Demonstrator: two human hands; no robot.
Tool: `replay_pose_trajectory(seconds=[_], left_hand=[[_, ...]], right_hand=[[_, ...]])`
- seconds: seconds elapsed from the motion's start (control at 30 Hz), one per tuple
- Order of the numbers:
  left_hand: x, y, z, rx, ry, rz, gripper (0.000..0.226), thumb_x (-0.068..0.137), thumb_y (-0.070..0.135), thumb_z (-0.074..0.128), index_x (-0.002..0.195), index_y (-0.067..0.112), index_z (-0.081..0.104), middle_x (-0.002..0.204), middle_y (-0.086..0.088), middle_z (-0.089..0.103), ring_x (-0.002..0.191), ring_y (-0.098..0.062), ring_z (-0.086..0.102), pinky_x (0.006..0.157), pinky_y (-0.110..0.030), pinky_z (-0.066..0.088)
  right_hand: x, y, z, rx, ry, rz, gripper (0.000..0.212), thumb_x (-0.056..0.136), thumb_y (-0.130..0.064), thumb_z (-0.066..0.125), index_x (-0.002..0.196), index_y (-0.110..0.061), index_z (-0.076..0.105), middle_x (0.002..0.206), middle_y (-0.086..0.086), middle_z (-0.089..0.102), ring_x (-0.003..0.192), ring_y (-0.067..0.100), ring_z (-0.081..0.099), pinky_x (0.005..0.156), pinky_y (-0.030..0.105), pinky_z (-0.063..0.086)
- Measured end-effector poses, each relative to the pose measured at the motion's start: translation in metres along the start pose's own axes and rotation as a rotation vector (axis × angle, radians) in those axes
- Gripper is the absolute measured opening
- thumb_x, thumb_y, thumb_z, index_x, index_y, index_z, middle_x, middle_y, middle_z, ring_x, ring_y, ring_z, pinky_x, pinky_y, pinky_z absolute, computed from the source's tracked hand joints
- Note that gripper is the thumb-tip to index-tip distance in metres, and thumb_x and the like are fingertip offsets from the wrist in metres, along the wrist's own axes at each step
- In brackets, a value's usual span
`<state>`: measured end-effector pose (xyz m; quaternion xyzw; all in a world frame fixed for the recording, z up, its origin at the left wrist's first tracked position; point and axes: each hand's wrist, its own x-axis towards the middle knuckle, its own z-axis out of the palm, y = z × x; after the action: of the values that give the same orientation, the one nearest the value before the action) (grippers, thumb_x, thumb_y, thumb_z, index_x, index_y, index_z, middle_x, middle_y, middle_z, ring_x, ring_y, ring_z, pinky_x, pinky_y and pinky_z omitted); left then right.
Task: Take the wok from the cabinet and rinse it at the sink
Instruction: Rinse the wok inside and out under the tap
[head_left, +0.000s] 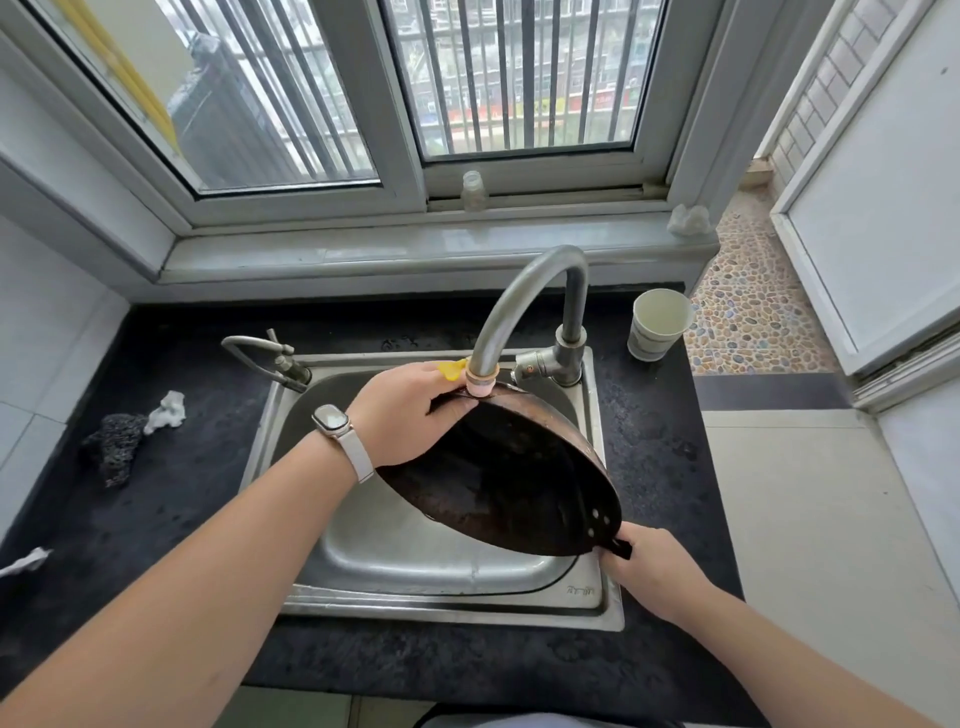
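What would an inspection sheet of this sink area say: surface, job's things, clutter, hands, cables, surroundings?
Surface: dark countertop around a steel sink.
Job's things: wok tilted over the sink, rim at the faucet spout; no water stream visible.
Clutter: paper cup, dark scrubber, crumpled tissue.
Hands: left hand grips the wok's rim; right hand grips its handle.
Cables: nothing seen.
Surroundings: barred window, jar on the sill.

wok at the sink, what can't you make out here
Head view:
- wok handle: covered by the right hand.
- Water running: too faint to tell at the tap spout.
- sink drain: behind the wok.
- left hand fingers: tips hidden by the rim.
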<state>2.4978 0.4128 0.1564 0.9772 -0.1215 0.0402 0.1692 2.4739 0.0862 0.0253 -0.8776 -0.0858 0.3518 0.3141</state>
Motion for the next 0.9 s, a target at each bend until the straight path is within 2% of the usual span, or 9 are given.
replay_pose_trajectory(seconds=[0.13,0.2,0.27,0.33,0.47,0.53,0.63,0.77,0.9], left_hand=[[0.001,-0.006,0.003,-0.084,-0.066,-0.086,0.048,0.093,0.045,0.04,0.127,0.027,0.067,0.114,0.005,0.073,0.102,-0.021,0.065,0.083,-0.022,0.043],[-0.004,-0.012,0.006,-0.121,-0.076,-0.099,0.046,0.093,0.04,0.043,0.13,0.028,0.066,0.127,0.006,0.069,0.115,-0.021,0.064,0.095,-0.029,0.05],[-0.009,-0.017,0.008,-0.135,-0.087,-0.122,0.043,0.091,0.03,0.048,0.13,0.03,0.066,0.129,0.008,0.068,0.119,-0.02,0.063,0.099,-0.034,0.051],[-0.016,-0.022,0.01,-0.121,-0.117,-0.159,0.049,0.086,0.024,0.047,0.131,0.031,0.066,0.13,0.01,0.066,0.12,-0.017,0.061,0.1,-0.03,0.048],[-0.034,-0.027,0.013,-0.125,-0.188,-0.214,0.064,0.073,0.017,0.046,0.135,0.026,0.062,0.135,0.005,0.063,0.127,-0.018,0.057,0.105,-0.026,0.041],[-0.047,-0.03,0.016,-0.131,-0.236,-0.242,0.071,0.07,0.019,0.045,0.14,0.025,0.057,0.142,0.005,0.058,0.133,-0.017,0.051,0.11,-0.029,0.038],[-0.072,-0.038,0.021,-0.182,-0.272,-0.29,0.079,0.067,0.018,0.042,0.145,0.027,0.049,0.15,0.007,0.048,0.14,-0.015,0.042,0.115,-0.031,0.033],[-0.097,-0.049,0.024,-0.262,-0.26,-0.367,0.085,0.065,0.014,0.042,0.149,0.027,0.042,0.155,0.008,0.039,0.142,-0.009,0.034,0.113,-0.02,0.024],[-0.112,-0.061,0.03,-0.346,-0.172,-0.464,0.078,0.078,-0.005,0.058,0.149,0.022,0.042,0.148,0.012,0.037,0.136,-0.001,0.029,0.107,-0.004,0.016]], right_hand=[[-0.001,-0.005,0.005,-0.001,0.002,0.034,0.013,0.094,-0.03,0.063,0.083,-0.024,0.069,0.074,0.0,0.073,0.067,0.016,0.068,0.056,0.024,0.045],[-0.002,-0.009,0.008,-0.025,0.013,0.05,0.016,0.093,-0.03,0.062,0.078,-0.028,0.065,0.07,0.001,0.071,0.059,0.013,0.063,0.053,0.025,0.043],[-0.003,-0.013,0.009,-0.051,0.016,0.063,0.015,0.093,-0.03,0.061,0.079,-0.03,0.065,0.067,0.0,0.069,0.055,0.011,0.059,0.051,0.024,0.04],[-0.004,-0.018,0.009,-0.073,0.015,0.069,0.012,0.094,-0.031,0.06,0.084,-0.029,0.067,0.069,-0.002,0.069,0.057,0.011,0.06,0.051,0.024,0.041],[-0.003,-0.026,0.008,-0.166,0.034,0.064,0.02,0.095,-0.033,0.058,0.076,-0.036,0.055,0.068,-0.009,0.061,0.062,0.006,0.057,0.049,0.019,0.035],[-0.002,-0.03,0.009,-0.178,0.05,0.08,0.009,0.094,-0.035,0.06,0.088,-0.029,0.064,0.076,-0.009,0.066,0.068,0.009,0.06,0.054,0.021,0.041],[-0.001,-0.037,0.01,-0.201,0.076,0.101,0.014,0.092,-0.036,0.062,0.095,-0.023,0.067,0.087,-0.005,0.071,0.077,0.014,0.064,0.064,0.027,0.05],[0.003,-0.049,0.013,-0.203,0.09,0.121,0.008,0.089,-0.034,0.064,0.088,-0.026,0.064,0.082,-0.008,0.068,0.072,0.008,0.061,0.057,0.022,0.044],[0.007,-0.061,0.018,-0.183,0.104,0.158,0.006,0.086,-0.032,0.064,0.085,-0.026,0.065,0.08,-0.008,0.067,0.071,0.008,0.061,0.057,0.025,0.046]])
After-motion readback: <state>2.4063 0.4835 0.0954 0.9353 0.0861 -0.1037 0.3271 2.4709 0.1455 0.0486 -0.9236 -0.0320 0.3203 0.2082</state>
